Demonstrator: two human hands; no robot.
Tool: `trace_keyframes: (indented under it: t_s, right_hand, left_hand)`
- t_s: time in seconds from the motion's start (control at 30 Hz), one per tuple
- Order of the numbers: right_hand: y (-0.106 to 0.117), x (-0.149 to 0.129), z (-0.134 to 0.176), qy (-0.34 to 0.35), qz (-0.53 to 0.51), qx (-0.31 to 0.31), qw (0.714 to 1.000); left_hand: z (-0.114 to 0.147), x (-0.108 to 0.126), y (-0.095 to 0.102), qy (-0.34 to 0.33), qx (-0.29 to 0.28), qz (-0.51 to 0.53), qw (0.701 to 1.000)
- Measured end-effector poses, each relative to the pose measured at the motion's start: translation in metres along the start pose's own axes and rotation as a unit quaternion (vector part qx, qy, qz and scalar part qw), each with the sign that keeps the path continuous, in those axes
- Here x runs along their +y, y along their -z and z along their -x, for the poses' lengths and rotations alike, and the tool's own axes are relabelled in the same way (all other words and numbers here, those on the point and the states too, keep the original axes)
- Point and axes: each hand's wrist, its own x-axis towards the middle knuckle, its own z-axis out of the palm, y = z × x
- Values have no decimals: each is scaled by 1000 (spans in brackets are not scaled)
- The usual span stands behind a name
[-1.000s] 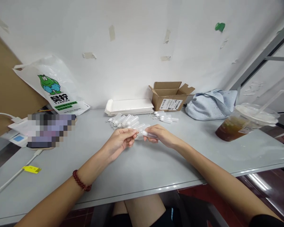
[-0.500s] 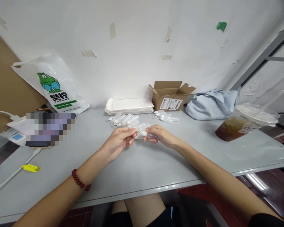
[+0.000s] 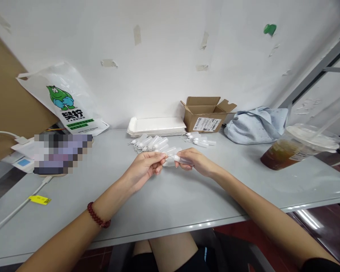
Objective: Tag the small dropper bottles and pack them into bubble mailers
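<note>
My right hand (image 3: 195,161) is closed around a small clear plastic bottle (image 3: 184,161), its white top pointing left. Facing it, my left hand (image 3: 147,166) pinches something small and thin at its fingertips; what it is cannot be made out. A narrow gap lies between the left fingertips and the bottle's top. Just behind my hands, a pile of similar small bottles (image 3: 153,142) with white tops lies on the grey table (image 3: 164,204). A smaller group of these bottles (image 3: 201,141) rests farther right.
At the back stand a stack of white trays (image 3: 158,124) and an open cardboard box (image 3: 205,117). A light blue cloth bundle (image 3: 255,126) and a tilted-looking drink cup (image 3: 294,149) are right. On the left are a phone (image 3: 64,153), a white cable (image 3: 19,206) and a plastic bag (image 3: 65,98).
The bottle in my right hand has drawn slightly right, away from my left fingertips. The view has shifted a little, and both hands keep their grip.
</note>
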Motion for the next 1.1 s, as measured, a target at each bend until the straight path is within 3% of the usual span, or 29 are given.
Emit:
trace_keyframes:
  t_s: [0.77,0.9,1.1]
  right_hand:
    - [-2,3,-1,0,-6,0,1000]
    - [-4,6,-2,2,-18,10,1000]
    - [-10,10,-3,-20,-30,26,999]
  left_hand:
    - [1,-3,0,-10,4,-24,1000]
    - [3,-3,-3,-68,46,-111,990]
    - [7,-7,-12,-157,119,-251,948]
